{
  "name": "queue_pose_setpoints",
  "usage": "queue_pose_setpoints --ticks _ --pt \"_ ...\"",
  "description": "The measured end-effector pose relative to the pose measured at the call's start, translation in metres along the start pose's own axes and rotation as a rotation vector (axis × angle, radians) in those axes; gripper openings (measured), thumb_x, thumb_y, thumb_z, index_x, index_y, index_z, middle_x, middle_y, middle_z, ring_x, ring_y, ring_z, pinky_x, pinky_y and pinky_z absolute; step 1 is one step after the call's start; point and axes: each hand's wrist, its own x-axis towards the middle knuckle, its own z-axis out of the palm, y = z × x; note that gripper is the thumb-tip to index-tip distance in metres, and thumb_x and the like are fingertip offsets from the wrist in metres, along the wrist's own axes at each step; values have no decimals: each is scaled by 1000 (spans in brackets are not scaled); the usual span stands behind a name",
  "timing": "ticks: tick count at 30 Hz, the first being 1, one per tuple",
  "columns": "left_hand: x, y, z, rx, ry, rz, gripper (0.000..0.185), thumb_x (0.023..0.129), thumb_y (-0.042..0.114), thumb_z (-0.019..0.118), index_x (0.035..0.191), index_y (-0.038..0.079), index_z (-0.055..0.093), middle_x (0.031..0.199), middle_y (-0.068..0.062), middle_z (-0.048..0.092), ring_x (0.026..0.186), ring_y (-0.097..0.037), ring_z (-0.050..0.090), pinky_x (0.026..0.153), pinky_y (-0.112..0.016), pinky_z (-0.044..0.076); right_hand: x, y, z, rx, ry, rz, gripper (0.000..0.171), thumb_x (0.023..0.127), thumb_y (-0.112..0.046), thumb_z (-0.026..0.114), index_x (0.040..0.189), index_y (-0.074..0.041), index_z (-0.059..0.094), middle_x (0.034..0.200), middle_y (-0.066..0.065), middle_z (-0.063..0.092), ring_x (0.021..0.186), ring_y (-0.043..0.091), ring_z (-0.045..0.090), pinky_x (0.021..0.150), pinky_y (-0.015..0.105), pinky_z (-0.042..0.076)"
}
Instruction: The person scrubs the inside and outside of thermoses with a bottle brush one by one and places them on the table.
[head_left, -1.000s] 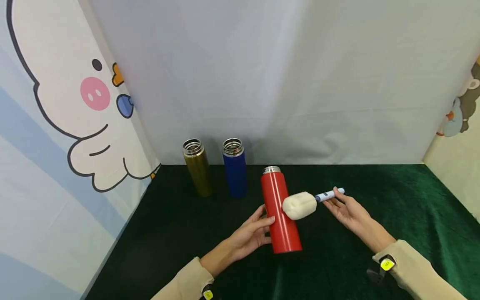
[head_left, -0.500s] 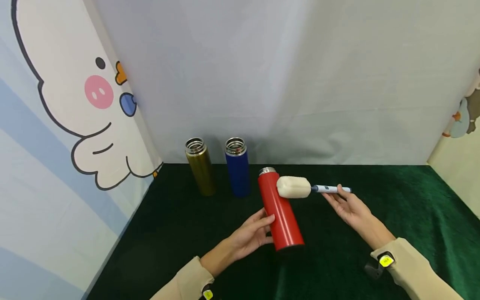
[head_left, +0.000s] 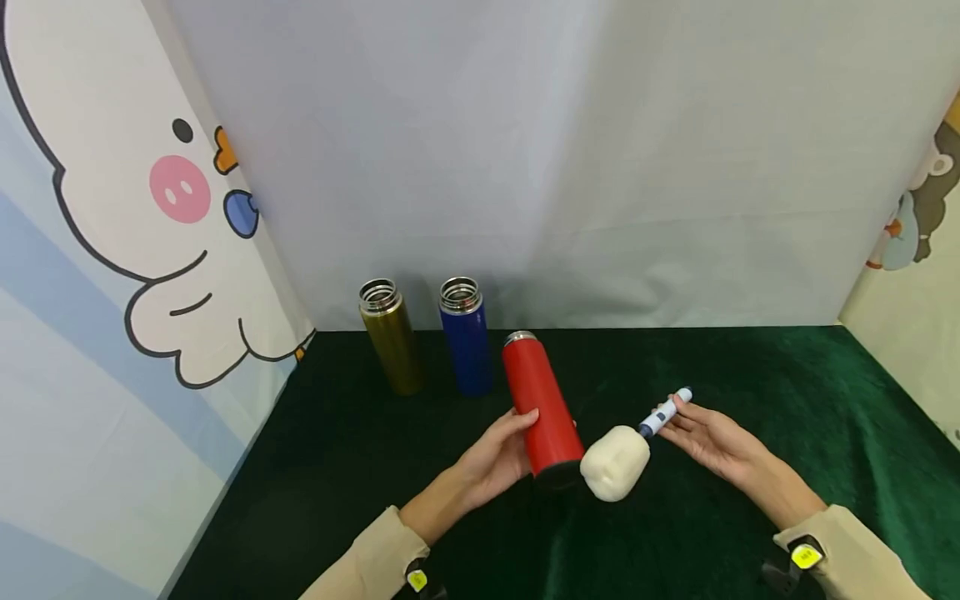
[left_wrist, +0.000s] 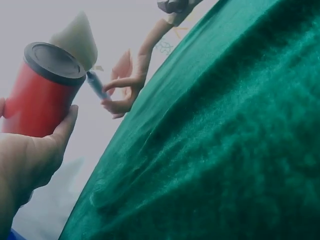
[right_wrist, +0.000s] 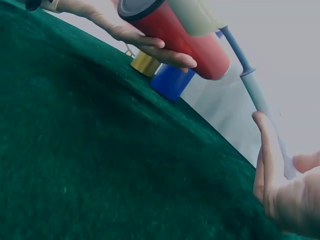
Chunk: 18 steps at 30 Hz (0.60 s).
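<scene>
Nearest to me, my left hand [head_left: 498,454] wrapped its fingers round the red flask [head_left: 538,406], which I held tilted above the green bench [head_left: 750,375], its dark base toward me and its steel mouth away. Just beside that base hung the pale sponge head of the bottle brush [head_left: 617,461]; my right hand [head_left: 708,435] pinched the brush's blue-and-white handle. Farther back, near the white backdrop [head_left: 562,167], the blue flask [head_left: 465,336] and gold flask [head_left: 389,336] stood upright, side by side, uncapped.

2 beige sleeves [head_left: 375,558] — each wrist wears a dark strap with a yellow tag [head_left: 804,556].
</scene>
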Motion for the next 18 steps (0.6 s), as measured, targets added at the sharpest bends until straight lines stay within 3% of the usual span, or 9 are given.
queue_pose_setpoints --ticks 4,9,15,18 --pt "-3 -4 0 7 -20 -3 62 106 16 47 161 26 19 148 -4 48 130 -19 55 114 -42 44 13 2 11 58 146 -4 23 110 -15 39 130 -10 48 115 15 65 108 28 71 107 33 52" --pt "-8 -5 -2 61 -100 -24 69 104 14 53 162 25 17 148 -2 47 131 -18 53 110 -40 46 36 1 28 156 335 -44 42 106 -15 51 141 -28 32 106 13 63 95 29 73 107 27 50" --pt "-9 -6 -2 125 -171 -25 71 103 18 60 162 20 21 147 -1 47 129 -18 56 107 -47 49 46 -5 35 396 387 -121 38 105 -14 53 138 -27 40 102 21 63 109 27 72 114 25 44" --pt "-10 -6 -3 126 -179 -22 68 103 20 59 160 19 22 143 0 51 126 -17 58 103 -44 52 45 -2 34 400 411 -112 41 105 -14 53 139 -31 39 104 20 61 108 28 72 113 26 44"
